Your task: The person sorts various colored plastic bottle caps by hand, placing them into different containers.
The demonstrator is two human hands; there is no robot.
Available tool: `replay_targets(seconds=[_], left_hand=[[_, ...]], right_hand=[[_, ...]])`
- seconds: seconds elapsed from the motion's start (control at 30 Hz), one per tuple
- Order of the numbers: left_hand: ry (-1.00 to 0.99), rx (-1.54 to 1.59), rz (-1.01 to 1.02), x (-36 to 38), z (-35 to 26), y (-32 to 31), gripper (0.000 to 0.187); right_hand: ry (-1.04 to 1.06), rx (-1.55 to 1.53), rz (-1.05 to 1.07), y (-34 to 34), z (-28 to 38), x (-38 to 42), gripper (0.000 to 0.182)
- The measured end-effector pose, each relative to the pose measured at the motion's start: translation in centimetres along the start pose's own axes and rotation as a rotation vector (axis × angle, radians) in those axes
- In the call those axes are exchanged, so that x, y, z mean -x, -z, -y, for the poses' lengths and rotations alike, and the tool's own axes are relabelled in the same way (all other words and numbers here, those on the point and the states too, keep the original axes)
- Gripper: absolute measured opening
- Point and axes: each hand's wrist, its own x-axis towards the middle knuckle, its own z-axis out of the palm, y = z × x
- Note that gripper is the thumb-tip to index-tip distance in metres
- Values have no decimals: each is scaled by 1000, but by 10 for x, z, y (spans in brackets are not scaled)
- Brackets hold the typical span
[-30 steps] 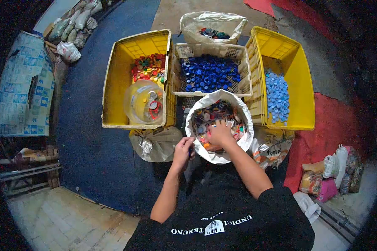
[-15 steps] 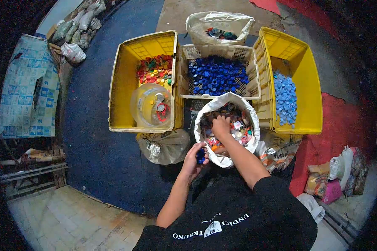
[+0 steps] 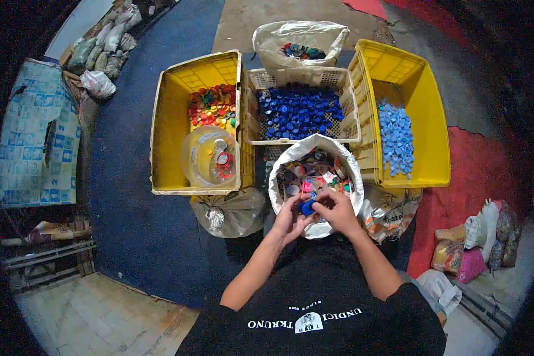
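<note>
My left hand (image 3: 291, 219) is curled around dark blue caps (image 3: 307, 207) over the near side of a white sack (image 3: 355, 172) of mixed caps. Right beside it, my right hand (image 3: 337, 211) has its fingers pinched at the same blue caps; whether it grips a separate one is too small to tell. Beyond the sack, a white crate (image 3: 355, 121) contains dark blue caps (image 3: 299, 113). Red, yellow and green caps (image 3: 212, 105) lie with a clear round container (image 3: 203, 155) in the left yellow crate (image 3: 167, 133). Light blue caps (image 3: 396, 139) lie in the right yellow crate (image 3: 430, 124).
Behind the white crate stands another white sack (image 3: 268, 50) with dark caps. Tied bags (image 3: 228, 213) and a printed bag (image 3: 391, 216) sit below the crates. More bags lie at the upper left (image 3: 110, 41) and lower right (image 3: 471, 243).
My right hand has come up out of the sack's contents toward me. My left hand has moved right and forward with the blue caps, and both hands now meet over the sack.
</note>
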Motion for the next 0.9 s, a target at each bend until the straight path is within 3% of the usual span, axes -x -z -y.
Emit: replay_targets(seconds=[0.07, 0.17, 0.23, 0.27, 0.37, 0.4, 0.5, 0.53, 0.63, 0.67, 0.7, 0.73, 0.77, 0.8, 0.83, 0.9], left_hand=[[19, 49, 68, -3, 2, 4, 41], [18, 79, 118, -5, 3, 10, 43], [-8, 78, 103, -9, 2, 16, 45], [2, 47, 84, -4, -2, 14, 42], [29, -37, 92, 13, -9, 7, 46], [10, -42, -21, 17, -8, -2, 46], [43, -63, 0, 17, -11, 3, 46], [55, 16, 20, 6, -9, 12, 46], [-16, 72, 76, -12, -31, 2, 48], [-118, 86, 361, 4, -51, -34, 52], [-98, 186, 360, -16, -69, -38, 59], [-192, 30, 361, -11, -90, -58, 76], [-294, 14, 208, 17, -107, -97, 93], [-284, -107, 295, 8, -128, -94, 98], [-337, -130, 212, 12, -137, -106, 98], [-402, -135, 30, 0, -151, -97, 90]], right_hand=[[-3, 99, -1, -2, 5, 6, 25], [174, 240, 30, -4, 4, 9, 27], [164, 129, -57, -8, -4, 9, 29], [-54, -98, 20, -9, 8, 12, 31], [-87, 8, 110, -16, -23, 13, 32], [-100, -36, 121, -17, -19, 15, 33], [67, -29, 64, -24, -40, 16, 36], [-156, -217, 126, -22, -25, 16, 35], [-269, -66, 120, -14, -10, -15, 32], [-29, -255, 31, -16, 5, -28, 35], [-34, -700, -15, -18, -1, -52, 43], [-59, -930, -43, -5, 35, -59, 54], [-5, -973, -164, 1, 56, -65, 61], [10, -907, -202, 11, 66, -72, 67], [75, -767, -320, 15, 85, -73, 68], [158, -528, -324, 27, 79, -79, 67]])
